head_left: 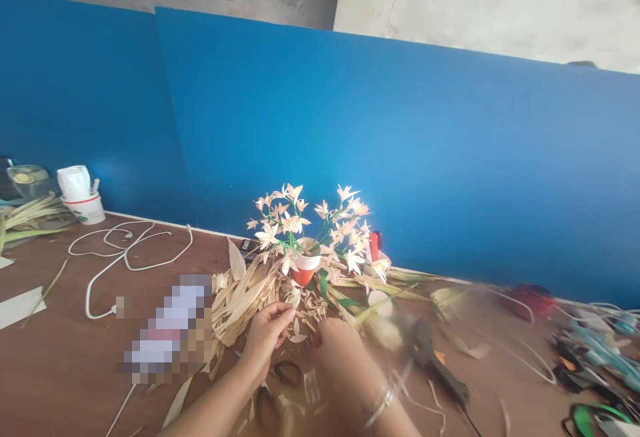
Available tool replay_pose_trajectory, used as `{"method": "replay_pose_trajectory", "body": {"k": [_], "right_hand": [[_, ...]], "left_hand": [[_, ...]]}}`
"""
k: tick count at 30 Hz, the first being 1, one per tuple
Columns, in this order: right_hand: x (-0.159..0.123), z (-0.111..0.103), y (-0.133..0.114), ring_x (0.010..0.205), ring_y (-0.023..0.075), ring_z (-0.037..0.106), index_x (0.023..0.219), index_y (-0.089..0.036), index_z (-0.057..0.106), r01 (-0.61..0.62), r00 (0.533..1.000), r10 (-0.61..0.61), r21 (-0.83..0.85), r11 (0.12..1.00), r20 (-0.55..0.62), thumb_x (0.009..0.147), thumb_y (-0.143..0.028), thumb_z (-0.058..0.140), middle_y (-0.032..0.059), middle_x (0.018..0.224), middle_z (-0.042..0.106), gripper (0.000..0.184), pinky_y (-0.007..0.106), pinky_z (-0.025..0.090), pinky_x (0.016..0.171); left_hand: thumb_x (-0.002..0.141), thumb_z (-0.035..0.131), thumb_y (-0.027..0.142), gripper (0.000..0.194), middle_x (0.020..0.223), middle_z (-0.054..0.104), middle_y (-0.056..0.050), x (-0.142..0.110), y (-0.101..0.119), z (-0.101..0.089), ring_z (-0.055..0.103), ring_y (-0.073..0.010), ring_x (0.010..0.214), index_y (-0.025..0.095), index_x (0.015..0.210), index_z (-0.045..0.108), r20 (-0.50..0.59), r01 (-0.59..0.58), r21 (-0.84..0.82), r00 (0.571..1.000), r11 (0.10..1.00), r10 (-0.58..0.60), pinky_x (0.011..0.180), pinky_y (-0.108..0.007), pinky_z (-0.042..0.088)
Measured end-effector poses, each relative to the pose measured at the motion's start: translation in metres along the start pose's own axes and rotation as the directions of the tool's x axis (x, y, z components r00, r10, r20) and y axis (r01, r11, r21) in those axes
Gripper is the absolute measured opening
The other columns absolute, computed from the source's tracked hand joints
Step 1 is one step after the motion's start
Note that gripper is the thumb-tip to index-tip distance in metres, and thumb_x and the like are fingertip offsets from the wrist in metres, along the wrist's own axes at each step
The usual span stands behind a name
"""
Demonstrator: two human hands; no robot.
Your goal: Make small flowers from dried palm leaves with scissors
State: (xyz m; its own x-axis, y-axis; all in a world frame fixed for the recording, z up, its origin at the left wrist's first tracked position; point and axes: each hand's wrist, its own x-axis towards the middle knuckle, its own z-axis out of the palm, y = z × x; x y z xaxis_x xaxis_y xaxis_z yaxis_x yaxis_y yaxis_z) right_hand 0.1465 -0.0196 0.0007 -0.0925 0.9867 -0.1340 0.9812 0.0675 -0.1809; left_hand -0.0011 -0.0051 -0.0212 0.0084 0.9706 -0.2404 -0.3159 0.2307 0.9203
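So, taking the hands as the middle of the clock and going left to right: a white tub [86,212] is sitting at ten, and a pale pile of dried husks [245,300] is spreading out around eleven. The left hand [266,332] is hovering just beside that pile, its thumb and forefinger pressing together with nothing I can make out between them. At twelve, just past the hands, an orange-and-white cup [304,277] is standing upright with cream flowers [268,234] fanning out on green stems. Loose petals [299,336] are lying right by the fingertips, and scissors [277,372] are resting near seven. The right hand [341,344] is blurring a bit and its fingers are curling out of sight, so honestly can't tell what they're doing. A glue gun [440,367] is lying around four. I'm reading this step as sorting or shaping petals; the next move is probably calling for a light pinch.
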Motion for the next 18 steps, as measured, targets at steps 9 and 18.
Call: {"method": "replay_pose_trajectory", "body": {"k": [9,18], "right_hand": [[-0.002,-0.001,-0.001,0.072,0.0228,0.064,0.066,-0.016,0.07,-0.019,1.0,0.016,0.15,0.988,0.022,0.06,-0.009,0.059,0.0102,0.071,0.07,0.014,0.028,0.041,0.064],[0.003,-0.018,0.012,0.049,0.0114,0.053,0.062,-0.017,0.066,-0.067,0.982,-0.042,0.552,0.831,0.182,0.06,-0.013,0.057,-0.0024,0.051,0.06,0.01,0.021,0.036,0.051]], "left_hand": [[0.056,0.078,0.042,0.036,0.044,0.041,0.009,0.0,0.0,0.0,0.03,-0.0038,0.041,0.014,0.074,0.064,0.016,0.003,-0.019,1.0,1.0,-0.003,0.039,-0.015,0.018],[0.057,0.077,0.039,0.031,0.043,0.044,0.008,-0.003,0.004,0.003,0.032,-0.0049,0.041,0.014,0.071,0.062,0.034,0.017,-0.048,0.999,0.999,-0.015,0.038,-0.016,0.022]]}}
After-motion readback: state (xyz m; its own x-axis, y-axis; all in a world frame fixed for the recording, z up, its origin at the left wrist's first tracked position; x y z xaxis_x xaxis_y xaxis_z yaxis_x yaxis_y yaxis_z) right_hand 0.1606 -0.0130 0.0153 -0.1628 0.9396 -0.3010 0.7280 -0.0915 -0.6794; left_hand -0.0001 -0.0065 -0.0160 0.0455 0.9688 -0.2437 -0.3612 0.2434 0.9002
